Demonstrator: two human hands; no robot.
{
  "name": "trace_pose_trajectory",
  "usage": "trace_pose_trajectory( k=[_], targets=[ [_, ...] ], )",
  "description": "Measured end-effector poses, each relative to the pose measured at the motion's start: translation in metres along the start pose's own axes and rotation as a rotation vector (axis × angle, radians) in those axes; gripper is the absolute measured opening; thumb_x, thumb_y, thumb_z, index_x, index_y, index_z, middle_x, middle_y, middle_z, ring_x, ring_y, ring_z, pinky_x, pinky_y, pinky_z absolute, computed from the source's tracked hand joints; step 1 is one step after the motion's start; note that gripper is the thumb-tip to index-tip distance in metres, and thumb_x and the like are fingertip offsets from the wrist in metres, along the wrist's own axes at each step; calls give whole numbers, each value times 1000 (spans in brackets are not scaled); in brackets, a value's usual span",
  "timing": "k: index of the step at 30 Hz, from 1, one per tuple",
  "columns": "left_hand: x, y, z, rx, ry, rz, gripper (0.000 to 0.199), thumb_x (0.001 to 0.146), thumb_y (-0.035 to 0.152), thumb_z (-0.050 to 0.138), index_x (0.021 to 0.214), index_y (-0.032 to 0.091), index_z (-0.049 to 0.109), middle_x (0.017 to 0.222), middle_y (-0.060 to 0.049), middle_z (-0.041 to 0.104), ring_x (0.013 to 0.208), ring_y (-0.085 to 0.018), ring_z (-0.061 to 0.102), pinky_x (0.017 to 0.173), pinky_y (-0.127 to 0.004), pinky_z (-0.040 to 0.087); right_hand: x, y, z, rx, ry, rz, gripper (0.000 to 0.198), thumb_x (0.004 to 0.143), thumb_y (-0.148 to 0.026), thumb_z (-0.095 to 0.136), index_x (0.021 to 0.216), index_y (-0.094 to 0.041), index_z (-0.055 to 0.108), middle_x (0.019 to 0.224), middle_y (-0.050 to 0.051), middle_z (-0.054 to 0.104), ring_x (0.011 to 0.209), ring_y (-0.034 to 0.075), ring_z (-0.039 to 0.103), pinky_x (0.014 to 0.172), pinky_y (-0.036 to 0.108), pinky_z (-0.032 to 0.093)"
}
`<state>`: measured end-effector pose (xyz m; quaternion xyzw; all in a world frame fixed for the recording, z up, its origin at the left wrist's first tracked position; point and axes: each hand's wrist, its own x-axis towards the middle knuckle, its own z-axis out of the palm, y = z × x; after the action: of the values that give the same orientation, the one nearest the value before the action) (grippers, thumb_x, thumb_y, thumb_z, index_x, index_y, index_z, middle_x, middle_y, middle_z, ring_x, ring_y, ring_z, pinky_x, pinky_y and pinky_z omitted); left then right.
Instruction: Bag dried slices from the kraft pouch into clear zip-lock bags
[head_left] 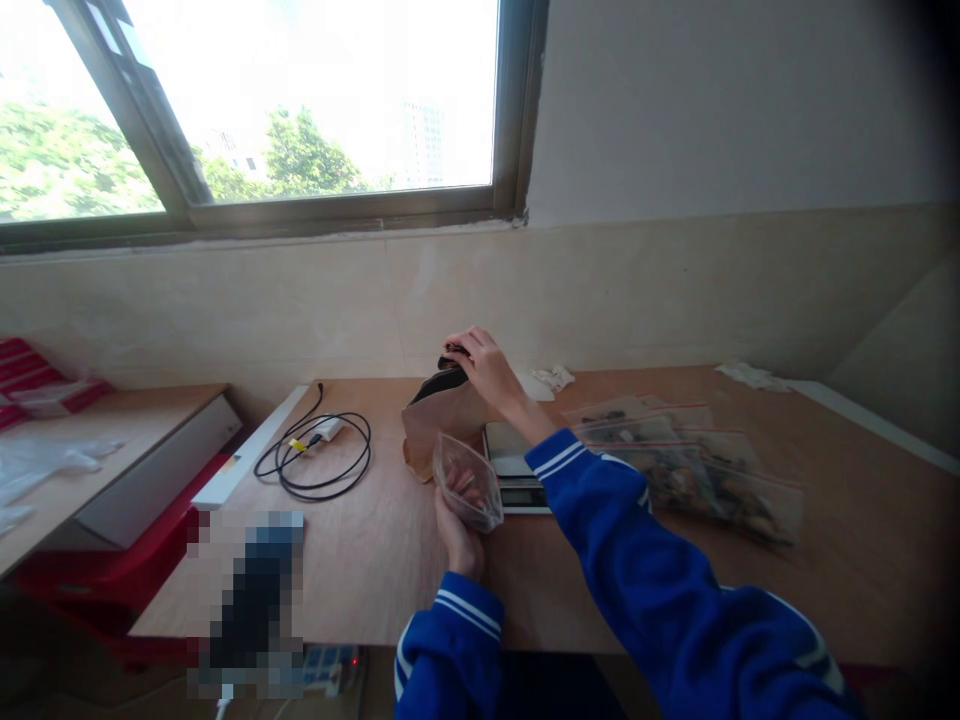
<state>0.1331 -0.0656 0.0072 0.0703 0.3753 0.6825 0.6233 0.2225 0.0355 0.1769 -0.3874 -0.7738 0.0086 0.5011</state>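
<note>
My left hand [460,540] is closed around the lower part of a clear plastic bag [480,508], which stands with its mouth open towards the paper bag. Through the film, fingers and perhaps some contents show faintly. Above the open top of a brown paper bag [444,425], my right hand [486,368] pinches dark brown dried pieces [452,355] that are too small to name surely. A flat kitchen scale [525,498] lies behind the plastic bag, partly covered by it and by my right forearm.
Several filled zip bags [690,480] lie to the right on the wooden table [570,590]. Left are a coiled black cable [360,475] and a blurred-out dark device [255,590]. Crumpled white tissue [553,378] lies by the wall. A side table [142,420] stands far left.
</note>
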Motion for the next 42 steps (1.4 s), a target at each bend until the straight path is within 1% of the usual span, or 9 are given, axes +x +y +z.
trace_pose_trajectory(
  k=[3, 7, 11, 17, 22, 28, 33, 37, 42],
  targets=[
    [0, 0, 0, 19, -7, 18, 35, 87, 36, 46, 106, 11, 63, 96, -13, 66, 59, -11, 58, 52, -21, 46, -3, 2, 0, 75, 15, -31, 14, 92, -22, 48, 98, -19, 60, 97, 6, 58, 99, 19, 54, 91, 31, 43],
    [-1, 0, -2, 34, -49, 36, 36, 88, 38, 45, 104, 11, 63, 96, -13, 66, 61, -11, 59, 54, -21, 46, -6, 7, 3, 218, 103, -15, 14, 92, -28, 49, 97, -20, 59, 96, 5, 57, 93, 18, 57, 82, 29, 47],
    [-1, -1, -4, 40, -70, 49, 35, 88, 38, 46, 103, 11, 63, 96, -13, 66, 62, -10, 60, 55, -21, 46, -8, 9, 5, 268, 145, -15, 15, 91, -31, 50, 95, -20, 59, 94, 5, 58, 89, 17, 57, 79, 28, 47],
    [0, -2, -6, 50, -97, 54, 35, 83, 40, 54, 102, 13, 64, 96, -12, 65, 61, -9, 59, 52, -20, 45, -9, 2, -2, 200, 35, -118, 14, 93, -26, 46, 96, -19, 58, 94, 5, 57, 92, 17, 56, 85, 30, 45],
    [4, -3, -6, 55, -76, 24, 37, 84, 41, 51, 107, 13, 61, 100, -12, 65, 56, -7, 56, 48, -19, 42, -12, -2, -7, 77, -74, -182, 15, 95, -22, 43, 101, -20, 57, 98, 6, 56, 96, 18, 55, 88, 32, 45],
    [6, -3, -6, 62, -62, 18, 37, 86, 39, 48, 108, 13, 61, 99, -11, 65, 56, -8, 55, 49, -19, 43, -18, -2, -8, -84, -89, -246, 17, 95, -23, 43, 105, -22, 56, 100, 7, 56, 97, 20, 54, 91, 34, 45],
    [6, -4, -7, 62, -72, 15, 37, 85, 40, 49, 107, 13, 62, 100, -11, 65, 57, -8, 56, 49, -19, 42, -19, 0, -8, 30, -77, -268, 16, 94, -21, 46, 103, -22, 59, 98, 6, 58, 95, 17, 57, 87, 31, 47],
    [6, -5, -10, 66, -87, 43, 38, 83, 43, 53, 106, 15, 62, 98, -11, 65, 58, -8, 56, 50, -19, 43, -20, 1, -9, 179, -38, -223, 13, 91, -20, 51, 97, -21, 63, 96, 5, 61, 93, 15, 60, 85, 27, 47],
    [5, -6, -11, 73, -95, 59, 38, 80, 45, 57, 104, 15, 63, 97, -11, 66, 61, -9, 58, 55, -20, 46, -20, 1, -11, 246, -83, -174, 11, 86, -19, 57, 92, -21, 67, 94, 4, 65, 88, 15, 62, 80, 25, 48]
  ],
)
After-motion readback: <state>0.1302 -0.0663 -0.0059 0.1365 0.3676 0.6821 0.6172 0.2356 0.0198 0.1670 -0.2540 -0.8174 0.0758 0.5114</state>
